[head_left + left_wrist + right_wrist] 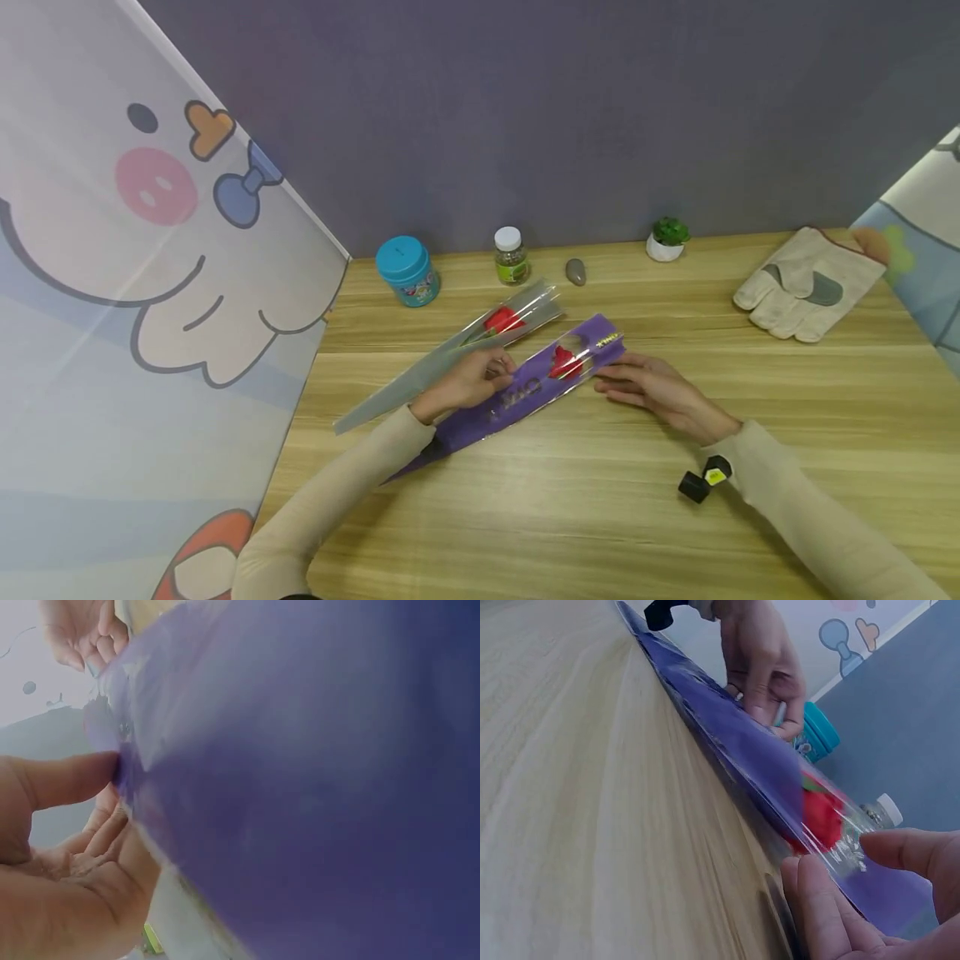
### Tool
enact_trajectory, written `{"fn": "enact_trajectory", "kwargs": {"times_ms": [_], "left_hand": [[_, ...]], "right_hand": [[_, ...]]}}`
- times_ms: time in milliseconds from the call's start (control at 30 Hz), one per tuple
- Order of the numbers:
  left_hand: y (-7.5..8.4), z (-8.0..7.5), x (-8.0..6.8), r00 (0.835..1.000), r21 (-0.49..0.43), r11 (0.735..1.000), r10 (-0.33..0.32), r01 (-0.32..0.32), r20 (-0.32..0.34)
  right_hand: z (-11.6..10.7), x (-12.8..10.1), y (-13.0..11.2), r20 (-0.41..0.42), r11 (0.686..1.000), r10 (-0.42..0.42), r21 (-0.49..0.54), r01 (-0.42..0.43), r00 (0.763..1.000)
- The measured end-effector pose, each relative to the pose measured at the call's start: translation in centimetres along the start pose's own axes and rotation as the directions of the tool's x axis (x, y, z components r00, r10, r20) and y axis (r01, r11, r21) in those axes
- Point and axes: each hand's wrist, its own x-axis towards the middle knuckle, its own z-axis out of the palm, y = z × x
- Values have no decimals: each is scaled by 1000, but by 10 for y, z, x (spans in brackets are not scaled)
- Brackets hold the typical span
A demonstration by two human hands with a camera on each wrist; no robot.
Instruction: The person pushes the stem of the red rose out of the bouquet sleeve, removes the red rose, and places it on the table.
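Note:
A red rose (566, 363) lies inside a purple flower sleeve (517, 392) with a clear front, set diagonally before me. My left hand (474, 380) pinches the sleeve's upper edge; the left wrist view shows the thumb (75, 778) pressing on the purple film. At the wide end is my right hand (656, 392), its fingers (817, 900) fairly straight along the lower edge and its thumb (900, 851) apart from them. Behind lies a second red rose (504, 320) in a grey, clear-fronted sleeve (427, 383), partly covered by my left hand.
Along the back of the wooden table (600, 517) stand a blue-lidded tub (407, 271), a white-capped jar (512, 257), a grey stone (576, 272) and a small potted plant (667, 239). Work gloves (810, 285) lie at the right. Walls border the table's left and back.

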Motion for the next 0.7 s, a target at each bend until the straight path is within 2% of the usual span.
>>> {"fn": "enact_trajectory", "kwargs": {"times_ms": [300,533,700], "left_hand": [[14,6,12,997,-112,993,28,-36,-71],[33,15,23,994,-265,963,19,-46,-104],[45,20,30,991,-344,939,-18,-28,-132]], "right_hand": [[16,1,4,-28,997,-74,-28,73,997],[25,2,6,-49,987,-154,37,156,987],[30,3,5,-115,972,-213,79,223,970]]}}
